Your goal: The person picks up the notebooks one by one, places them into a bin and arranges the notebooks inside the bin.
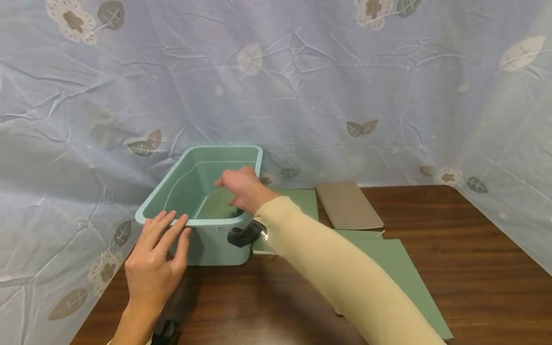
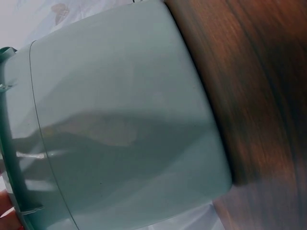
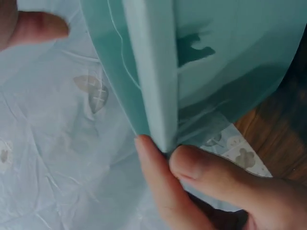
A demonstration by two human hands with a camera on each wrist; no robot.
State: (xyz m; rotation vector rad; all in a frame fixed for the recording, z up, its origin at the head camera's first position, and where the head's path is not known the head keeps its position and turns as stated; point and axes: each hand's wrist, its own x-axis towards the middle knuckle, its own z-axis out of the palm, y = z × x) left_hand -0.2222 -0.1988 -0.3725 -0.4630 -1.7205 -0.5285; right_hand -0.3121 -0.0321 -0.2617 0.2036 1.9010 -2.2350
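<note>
A pale green plastic bin (image 1: pixel 222 242) stands on the table's left side. My left hand (image 1: pixel 155 261) grips its front left rim, fingers over the top and thumb on the outer wall. The right wrist view shows the left thumb (image 3: pixel 216 177) and a finger on either side of the rim (image 3: pixel 153 72). My right hand (image 1: pixel 243 189) reaches over the bin's right side, fingers loosely bent and pointing inward, nothing visible in them. A flat green book-like thing (image 1: pixel 214 205) lies on the bin's floor, partly hidden by that hand.
Right of the bin lie several green books (image 1: pixel 401 273) and a brown-covered book (image 1: pixel 348 206), partly overlapping and some hidden under my right sleeve (image 1: pixel 345 268). The wooden table (image 1: pixel 470 268) meets a patterned cloth (image 1: pixel 302 96) behind and at both sides.
</note>
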